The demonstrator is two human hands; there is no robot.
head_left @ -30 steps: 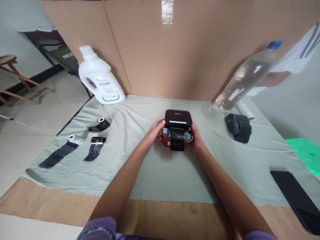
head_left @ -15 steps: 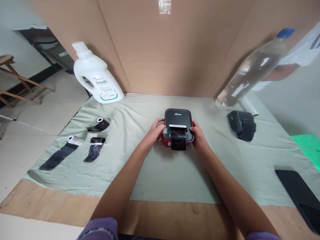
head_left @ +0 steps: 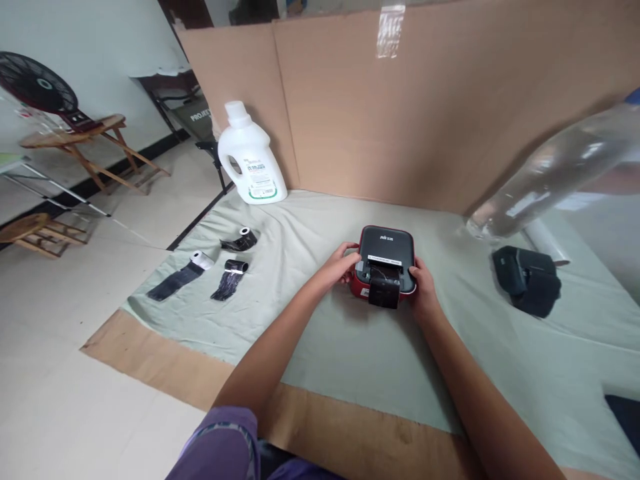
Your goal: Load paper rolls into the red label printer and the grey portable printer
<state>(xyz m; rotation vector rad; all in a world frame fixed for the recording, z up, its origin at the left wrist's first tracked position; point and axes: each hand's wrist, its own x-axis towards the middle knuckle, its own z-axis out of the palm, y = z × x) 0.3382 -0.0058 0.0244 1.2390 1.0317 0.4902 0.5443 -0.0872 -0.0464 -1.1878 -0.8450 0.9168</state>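
A small red printer with a black lid sits on the pale green cloth, a strip of black paper hanging from its front slot. My left hand grips the printer's left side with curled fingers. My right hand clasps its right side. The lid lies nearly closed over the paper.
Three part-unrolled black paper rolls lie at the left of the cloth. A white detergent jug stands at the back by the cardboard wall. A clear water bottle leans at right above a black device. A dark flat object lies at lower right.
The view has swung left, so everything sits further right in the picture. The printer lid has come down lower over the paper. Both hands stay on the printer's sides.
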